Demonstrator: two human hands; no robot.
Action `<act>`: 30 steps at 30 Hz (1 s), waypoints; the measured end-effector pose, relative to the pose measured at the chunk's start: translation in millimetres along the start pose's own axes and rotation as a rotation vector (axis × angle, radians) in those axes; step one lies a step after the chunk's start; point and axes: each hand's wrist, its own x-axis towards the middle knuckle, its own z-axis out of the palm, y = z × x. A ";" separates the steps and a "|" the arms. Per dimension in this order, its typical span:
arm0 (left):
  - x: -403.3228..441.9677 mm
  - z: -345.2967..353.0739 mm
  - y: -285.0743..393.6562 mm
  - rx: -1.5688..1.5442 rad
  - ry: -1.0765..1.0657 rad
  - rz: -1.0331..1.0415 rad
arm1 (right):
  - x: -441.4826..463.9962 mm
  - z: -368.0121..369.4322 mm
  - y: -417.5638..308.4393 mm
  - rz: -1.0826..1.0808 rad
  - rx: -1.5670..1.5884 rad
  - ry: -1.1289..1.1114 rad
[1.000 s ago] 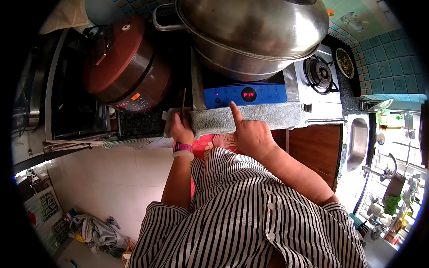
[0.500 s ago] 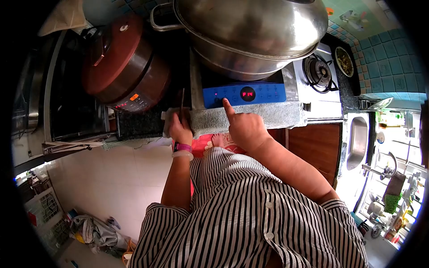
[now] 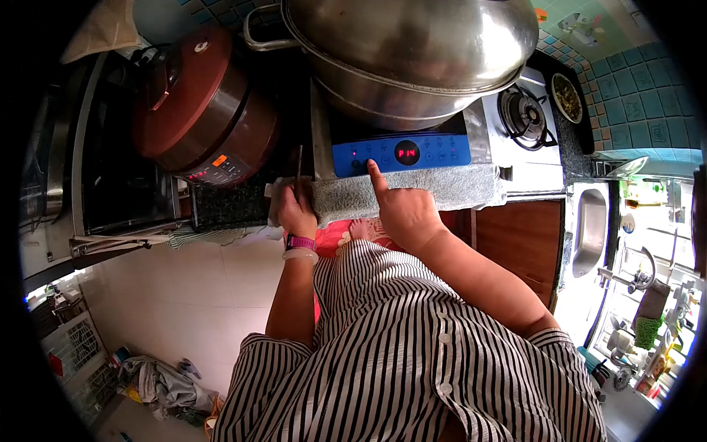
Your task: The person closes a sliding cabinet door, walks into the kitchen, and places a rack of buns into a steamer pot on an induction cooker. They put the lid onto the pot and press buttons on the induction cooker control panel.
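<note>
My right hand (image 3: 411, 215) has its index finger stretched out, the fingertip on the blue control panel (image 3: 434, 151) of an induction cooker; the other fingers are curled and nothing shows in them. Red characters, apparently P14, glow on the panel's round display (image 3: 406, 153). A large steel pot (image 3: 398, 92) with a domed lid stands on the cooker. At the counter edge, my left hand (image 3: 296, 214) is closed around a thin dark stick-like thing (image 3: 300, 163) pointing upward; its kind is unclear. Beside that hand a grey towel (image 3: 412, 183) lies along the cooker's front.
A brown-red electric pressure cooker (image 3: 213, 110) stands on the left, its panel lit. To the right are a gas burner (image 3: 524, 116), a plate of food (image 3: 566, 99) and a steel sink (image 3: 589, 232). Wooden cabinet doors (image 3: 515, 247) are below the counter.
The view has shifted very slightly. My right fingertip stays on the panel, and my left hand keeps its hold at the same spot.
</note>
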 end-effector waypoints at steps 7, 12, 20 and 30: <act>0.0 2.5 -2.5 0.029 0.024 0.023 | -1.0 -6.4 4.3 -0.035 0.047 0.096; -0.3 1.0 -1.2 0.008 -0.020 -0.034 | -21.9 -3.0 -4.3 -0.070 0.118 0.033; -0.6 -2.1 4.0 0.027 -0.004 -0.005 | -39.0 3.1 29.0 0.082 0.157 0.062; -0.8 0.4 0.7 0.057 -0.016 -0.053 | -30.3 8.4 74.0 0.227 0.063 0.182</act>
